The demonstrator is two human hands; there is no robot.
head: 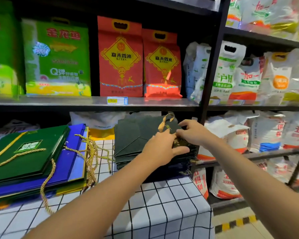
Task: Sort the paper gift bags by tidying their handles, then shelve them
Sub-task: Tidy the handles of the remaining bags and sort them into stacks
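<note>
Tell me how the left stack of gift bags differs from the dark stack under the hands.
The left stack of green and blue paper bags has loose gold cord handles trailing out; the dark green paper bag stack shows one gold ribbon handle. The left stack lies untouched; both hands rest on the dark one. Both lie flat on the checked tablecloth.

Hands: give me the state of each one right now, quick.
Left hand: open, fingers spread flat, pressing on the dark gift bag stack.
Right hand: fingers curled at the gold ribbon handle; whether they pinch it cannot be told.
</note>
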